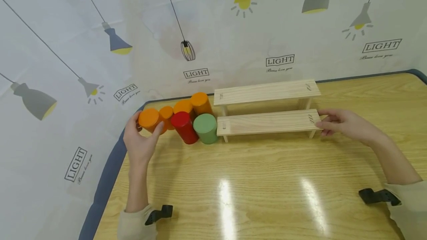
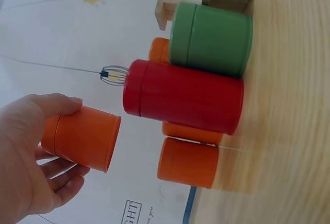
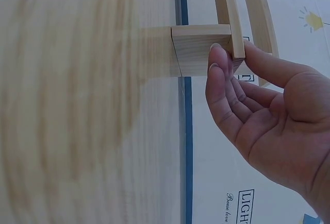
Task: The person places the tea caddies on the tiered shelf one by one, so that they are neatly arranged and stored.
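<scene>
While the left hand [image 1: 141, 143] grips a round orange can [image 1: 149, 117] above the shiny wooden table [image 1: 267, 169], thumb and fingers hug its sides, likely so it can't slip. Right of that hand stand a tall round red can [image 1: 183, 129] and a round green can [image 1: 206, 129]. The right hand [image 1: 347, 124] pinches one end of a long pale wooden board [image 1: 267, 123], maybe to keep it still.

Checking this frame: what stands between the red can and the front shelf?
The green can stands between the red can and the front shelf; the head view shows it.
</scene>
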Action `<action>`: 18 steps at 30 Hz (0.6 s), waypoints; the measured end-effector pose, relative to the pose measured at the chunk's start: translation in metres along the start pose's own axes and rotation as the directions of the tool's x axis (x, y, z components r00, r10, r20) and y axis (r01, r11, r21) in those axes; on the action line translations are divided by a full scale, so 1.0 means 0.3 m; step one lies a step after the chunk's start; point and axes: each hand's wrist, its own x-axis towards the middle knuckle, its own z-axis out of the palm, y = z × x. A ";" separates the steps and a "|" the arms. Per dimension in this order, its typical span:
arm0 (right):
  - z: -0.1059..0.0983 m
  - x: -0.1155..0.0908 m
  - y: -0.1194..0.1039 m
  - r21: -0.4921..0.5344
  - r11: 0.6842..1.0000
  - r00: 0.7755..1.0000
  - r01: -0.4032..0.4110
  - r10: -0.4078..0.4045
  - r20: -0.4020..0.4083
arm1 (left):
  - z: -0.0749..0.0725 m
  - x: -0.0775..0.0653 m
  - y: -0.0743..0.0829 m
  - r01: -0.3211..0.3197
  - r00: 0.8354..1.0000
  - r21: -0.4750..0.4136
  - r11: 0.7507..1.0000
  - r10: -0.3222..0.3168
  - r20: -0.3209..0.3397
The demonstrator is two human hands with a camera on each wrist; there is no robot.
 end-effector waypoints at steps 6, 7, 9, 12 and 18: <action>0.000 -0.004 0.001 0.011 1.000 1.000 0.014 -0.014 0.001 | -0.002 -0.005 0.062 -0.031 0.999 -0.025 0.999 0.030 -0.013; 0.000 -0.004 0.002 0.010 1.000 1.000 0.012 -0.012 0.002 | 0.001 -0.007 0.073 -0.035 0.999 -0.032 0.999 0.034 -0.012; -0.001 -0.006 0.001 0.009 1.000 1.000 0.004 -0.004 0.004 | 0.007 -0.013 0.098 -0.039 0.999 -0.054 0.998 0.039 0.001; -0.002 -0.007 -0.002 0.003 1.000 1.000 -0.006 0.006 0.008 | 0.023 -0.020 0.128 -0.063 0.998 -0.097 0.993 0.065 0.023; -0.003 -0.002 0.000 0.006 1.000 1.000 -0.014 0.014 0.003 | 0.076 -0.039 0.174 -0.139 0.986 -0.181 0.974 0.153 0.067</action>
